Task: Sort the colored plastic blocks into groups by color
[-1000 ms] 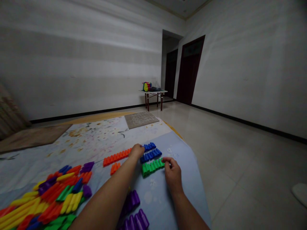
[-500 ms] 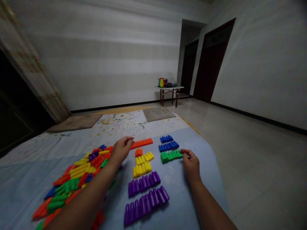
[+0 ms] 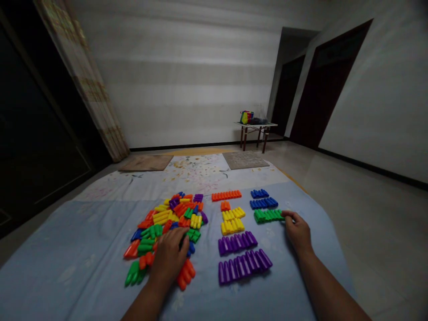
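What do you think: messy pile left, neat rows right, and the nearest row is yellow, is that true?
The head view shows the nearest row is purple, not yellow. The messy pile is left, the neat rows right.

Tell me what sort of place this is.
Probably a room in a home: a pale blue-and-white floral cloth lies spread in front, a long patterned fabric curtain hangs at the left, and a dark reddish-brown door shows at the right.

A jumbled multicoloured pile of plastic pieces (image 3: 162,217) lies left of purple rows (image 3: 245,266); beyond these, yellow rows (image 3: 232,226), then orange rows (image 3: 226,195); farther right, a green row (image 3: 268,216) before two blue rows (image 3: 264,203).
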Tool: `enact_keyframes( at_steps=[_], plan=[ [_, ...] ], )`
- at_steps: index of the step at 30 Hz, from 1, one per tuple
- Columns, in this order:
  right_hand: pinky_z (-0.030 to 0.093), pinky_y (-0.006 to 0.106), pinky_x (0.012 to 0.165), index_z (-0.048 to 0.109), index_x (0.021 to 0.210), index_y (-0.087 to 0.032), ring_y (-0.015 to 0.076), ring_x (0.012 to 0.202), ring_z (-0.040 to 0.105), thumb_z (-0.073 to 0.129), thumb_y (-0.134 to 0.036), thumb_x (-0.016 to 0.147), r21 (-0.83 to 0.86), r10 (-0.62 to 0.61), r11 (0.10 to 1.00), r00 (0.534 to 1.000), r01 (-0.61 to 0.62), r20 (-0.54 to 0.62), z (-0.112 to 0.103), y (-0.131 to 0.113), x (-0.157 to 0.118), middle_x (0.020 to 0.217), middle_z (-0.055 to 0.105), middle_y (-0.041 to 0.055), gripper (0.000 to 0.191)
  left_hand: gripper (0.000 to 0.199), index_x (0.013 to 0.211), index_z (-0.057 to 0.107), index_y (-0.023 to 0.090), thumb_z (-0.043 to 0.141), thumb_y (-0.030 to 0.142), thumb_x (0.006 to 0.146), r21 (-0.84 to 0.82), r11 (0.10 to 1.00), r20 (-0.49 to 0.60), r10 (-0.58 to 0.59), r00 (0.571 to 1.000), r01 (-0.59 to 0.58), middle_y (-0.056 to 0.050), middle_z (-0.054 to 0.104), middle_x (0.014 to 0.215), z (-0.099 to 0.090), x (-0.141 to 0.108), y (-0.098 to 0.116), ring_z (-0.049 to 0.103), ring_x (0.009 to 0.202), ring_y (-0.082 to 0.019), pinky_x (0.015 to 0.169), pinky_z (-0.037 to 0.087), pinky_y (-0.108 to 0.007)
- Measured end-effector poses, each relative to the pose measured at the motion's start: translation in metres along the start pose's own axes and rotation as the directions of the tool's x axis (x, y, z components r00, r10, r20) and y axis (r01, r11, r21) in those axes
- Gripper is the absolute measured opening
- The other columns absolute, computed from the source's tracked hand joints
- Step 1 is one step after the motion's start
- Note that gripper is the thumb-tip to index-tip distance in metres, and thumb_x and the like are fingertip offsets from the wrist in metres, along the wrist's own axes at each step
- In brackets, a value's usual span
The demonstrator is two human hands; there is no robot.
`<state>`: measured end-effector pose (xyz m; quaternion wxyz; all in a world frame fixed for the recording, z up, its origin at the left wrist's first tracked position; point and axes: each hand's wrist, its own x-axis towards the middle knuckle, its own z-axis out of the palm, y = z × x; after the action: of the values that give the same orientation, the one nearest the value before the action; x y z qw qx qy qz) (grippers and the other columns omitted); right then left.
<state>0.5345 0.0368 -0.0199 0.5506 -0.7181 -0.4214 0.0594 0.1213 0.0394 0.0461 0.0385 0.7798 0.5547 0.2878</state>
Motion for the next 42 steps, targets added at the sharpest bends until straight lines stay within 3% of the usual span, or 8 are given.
enact_keyframes(
  at_steps=[5, 13, 20, 27, 34, 42],
  plan=[
    [0.043, 0.033, 0.080, 0.068, 0.085, -0.018, 0.0207, 0.081, 0.058, 0.044, -0.035, 0.071, -0.083, -0.025, 0.996, 1.000, 0.026, 0.013, 0.000, 0.000, -0.001, 0.086, 0.067, 0.0064, 0.033, 0.028, 0.104, 0.060, 0.020, 0.047, 0.031, 0.081, 0.093, 0.995, -0.045, 0.028, 0.999, -0.024, -0.007, 0.063, 0.107, 0.015, -0.011, 0.002, 0.054, 0.102, -0.023, 0.092, 0.037, -0.044],
    [0.043, 0.033, 0.077, 0.067, 0.081, -0.017, 0.0209, 0.081, 0.056, 0.041, -0.034, 0.071, -0.140, -0.058, 0.989, 0.998, 0.052, -0.035, 0.005, -0.014, -0.005, 0.084, 0.065, 0.0078, 0.032, 0.027, 0.102, 0.059, 0.021, 0.046, 0.034, 0.082, 0.113, 0.993, -0.068, 0.046, 0.997, -0.038, -0.006, 0.062, 0.106, 0.014, -0.014, 0.000, 0.053, 0.102, -0.022, 0.092, 0.036, -0.043],
    [0.044, 0.033, 0.077, 0.067, 0.079, -0.018, 0.0209, 0.082, 0.058, 0.042, -0.034, 0.071, -0.009, -0.027, 1.000, 0.996, 0.026, -0.086, 0.005, -0.013, -0.001, 0.082, 0.067, 0.0066, 0.031, 0.027, 0.096, 0.061, 0.021, 0.044, 0.038, 0.082, 0.133, 0.990, -0.068, 0.044, 0.997, -0.035, -0.007, 0.062, 0.108, 0.017, -0.010, -0.007, 0.053, 0.103, -0.023, 0.091, 0.036, -0.042],
    [0.043, 0.037, 0.083, 0.068, 0.079, -0.016, 0.0235, 0.086, 0.061, 0.048, -0.036, 0.068, 0.175, 0.053, 0.984, 0.995, -0.039, -0.080, -0.001, -0.009, 0.001, 0.083, 0.069, 0.0073, 0.030, 0.039, 0.114, 0.051, 0.016, 0.041, 0.036, 0.082, 0.207, 0.977, -0.077, -0.036, 0.996, 0.051, -0.011, 0.059, 0.115, 0.016, -0.010, -0.004, 0.051, 0.109, -0.025, 0.095, 0.033, -0.044],
    [0.044, 0.037, 0.083, 0.067, 0.081, -0.016, 0.0238, 0.087, 0.061, 0.048, -0.034, 0.067, 0.194, 0.096, 0.977, 0.995, -0.088, -0.033, -0.006, -0.011, 0.000, 0.083, 0.069, 0.0082, 0.029, 0.040, 0.111, 0.054, 0.015, 0.044, 0.039, 0.081, 0.302, 0.947, -0.101, -0.083, 0.991, 0.110, -0.012, 0.059, 0.111, 0.012, -0.013, 0.006, 0.052, 0.105, -0.026, 0.094, 0.035, -0.041],
    [0.045, 0.036, 0.079, 0.066, 0.078, -0.016, 0.0227, 0.082, 0.061, 0.047, -0.033, 0.068, 0.241, 0.119, 0.965, 0.992, -0.107, -0.037, -0.005, -0.021, -0.001, 0.080, 0.069, 0.0073, 0.027, 0.036, 0.106, 0.059, 0.020, 0.043, 0.039, 0.080, 0.339, 0.938, 0.013, -0.082, 0.997, 0.072, -0.009, 0.063, 0.110, 0.007, -0.008, 0.001, 0.053, 0.106, -0.025, 0.095, 0.032, -0.044]
  ],
)
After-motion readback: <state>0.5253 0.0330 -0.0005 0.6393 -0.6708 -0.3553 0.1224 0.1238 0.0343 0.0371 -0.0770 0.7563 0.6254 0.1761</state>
